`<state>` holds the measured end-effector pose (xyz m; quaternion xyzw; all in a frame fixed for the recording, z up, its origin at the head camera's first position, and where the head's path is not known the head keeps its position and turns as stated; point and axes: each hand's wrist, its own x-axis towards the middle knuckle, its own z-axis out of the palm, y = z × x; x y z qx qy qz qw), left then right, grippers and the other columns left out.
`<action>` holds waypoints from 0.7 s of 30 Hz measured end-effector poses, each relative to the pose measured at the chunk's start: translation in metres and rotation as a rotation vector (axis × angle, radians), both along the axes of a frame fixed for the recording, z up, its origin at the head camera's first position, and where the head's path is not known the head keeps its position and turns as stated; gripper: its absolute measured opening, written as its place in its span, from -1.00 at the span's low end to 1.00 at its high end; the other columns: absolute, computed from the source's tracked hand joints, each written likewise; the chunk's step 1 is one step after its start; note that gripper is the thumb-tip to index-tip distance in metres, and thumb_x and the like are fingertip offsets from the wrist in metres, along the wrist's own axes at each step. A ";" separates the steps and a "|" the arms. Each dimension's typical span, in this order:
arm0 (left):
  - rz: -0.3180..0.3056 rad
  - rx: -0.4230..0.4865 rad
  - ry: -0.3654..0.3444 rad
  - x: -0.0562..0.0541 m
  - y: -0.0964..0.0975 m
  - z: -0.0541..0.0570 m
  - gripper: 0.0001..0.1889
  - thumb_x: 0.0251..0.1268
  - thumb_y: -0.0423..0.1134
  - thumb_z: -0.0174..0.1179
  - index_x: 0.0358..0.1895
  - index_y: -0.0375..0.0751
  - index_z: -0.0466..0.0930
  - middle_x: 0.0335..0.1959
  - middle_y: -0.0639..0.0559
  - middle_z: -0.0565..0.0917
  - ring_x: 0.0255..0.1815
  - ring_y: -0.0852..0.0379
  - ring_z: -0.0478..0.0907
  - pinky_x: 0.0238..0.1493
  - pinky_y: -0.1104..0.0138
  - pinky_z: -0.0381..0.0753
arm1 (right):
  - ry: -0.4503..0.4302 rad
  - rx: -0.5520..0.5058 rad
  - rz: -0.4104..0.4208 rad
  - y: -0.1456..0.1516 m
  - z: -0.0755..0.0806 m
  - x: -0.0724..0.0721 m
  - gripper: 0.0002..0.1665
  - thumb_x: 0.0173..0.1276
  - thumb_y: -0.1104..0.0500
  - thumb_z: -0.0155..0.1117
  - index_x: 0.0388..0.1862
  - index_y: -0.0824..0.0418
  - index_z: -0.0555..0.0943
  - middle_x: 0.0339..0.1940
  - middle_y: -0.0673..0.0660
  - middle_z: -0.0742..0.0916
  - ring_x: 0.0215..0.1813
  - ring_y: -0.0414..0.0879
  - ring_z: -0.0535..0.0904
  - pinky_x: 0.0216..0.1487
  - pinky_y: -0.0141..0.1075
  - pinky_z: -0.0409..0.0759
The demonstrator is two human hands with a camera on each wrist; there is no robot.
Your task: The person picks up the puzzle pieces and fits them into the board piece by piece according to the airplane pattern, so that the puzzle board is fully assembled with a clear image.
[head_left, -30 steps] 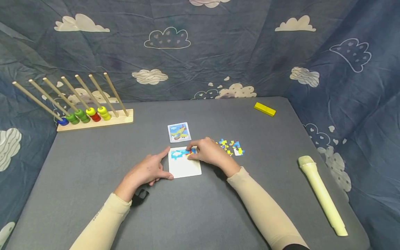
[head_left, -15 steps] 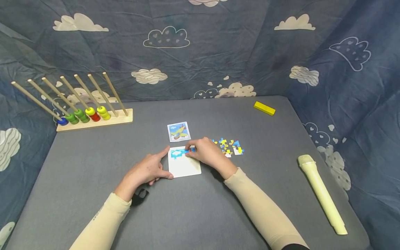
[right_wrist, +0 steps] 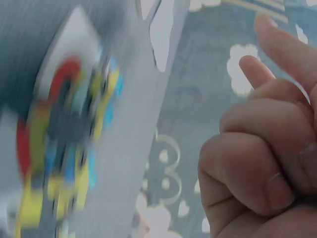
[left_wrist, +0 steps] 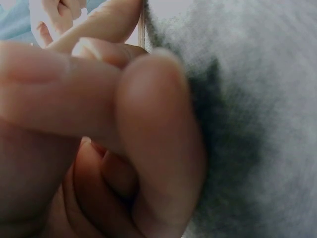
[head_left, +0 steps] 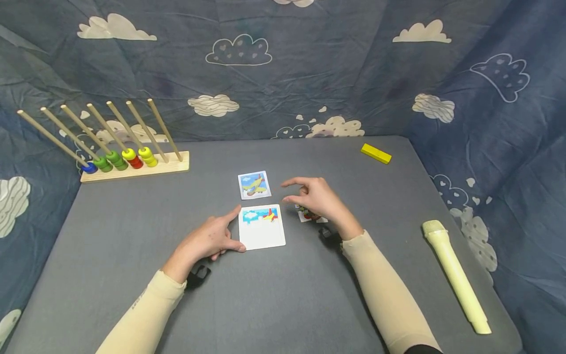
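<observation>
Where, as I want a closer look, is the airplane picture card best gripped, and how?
Probably pinch the airplane picture card by its right edge, coming from the right: it lies flat, and that edge faces the right hand. The puzzle board lies close to its near edge, leaving less room there.

High head view, forward and down, close wrist views, right one sharing its puzzle pieces

Left hand: index and thumb spread wide, other fingers curled under. Right hand: index and thumb extended with gap between, rest folded toward palm. Left forearm and right forearm angle inward, cream sleeves ending near wrists.
</observation>
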<state>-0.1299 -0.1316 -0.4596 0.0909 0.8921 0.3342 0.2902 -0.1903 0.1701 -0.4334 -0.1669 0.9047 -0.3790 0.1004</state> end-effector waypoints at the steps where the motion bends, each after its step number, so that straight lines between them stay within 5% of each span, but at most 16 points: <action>1: 0.000 -0.003 0.000 0.000 0.000 0.000 0.24 0.14 -0.05 0.63 0.77 -0.01 -0.07 -0.73 0.12 0.51 -0.87 0.22 0.35 -0.70 0.38 0.32 | -0.010 -0.002 -0.008 0.006 0.001 -0.001 -0.52 0.38 0.02 0.56 0.25 0.08 0.75 -0.73 -0.11 0.28 -0.64 -0.20 0.11 -0.58 -0.32 0.19; 11: 0.006 -0.010 -0.011 -0.002 -0.001 0.000 0.24 0.14 -0.05 0.63 0.77 0.03 -0.08 -0.72 0.13 0.50 -0.85 0.21 0.35 -0.68 0.37 0.31 | -0.128 0.019 -0.020 0.052 -0.008 -0.014 -0.36 0.36 0.08 0.56 0.41 0.01 0.65 -0.72 -0.14 0.23 -0.60 -0.18 0.06 -0.52 -0.30 0.18; 21: 0.003 -0.004 -0.012 -0.001 -0.001 -0.001 0.24 0.13 -0.05 0.63 0.77 0.04 -0.08 -0.72 0.13 0.51 -0.85 0.21 0.35 -0.68 0.37 0.31 | -0.163 0.071 -0.070 0.058 -0.025 -0.019 -0.38 0.32 0.06 0.60 0.37 -0.01 0.68 -0.69 -0.10 0.30 -0.61 -0.18 0.12 -0.54 -0.33 0.17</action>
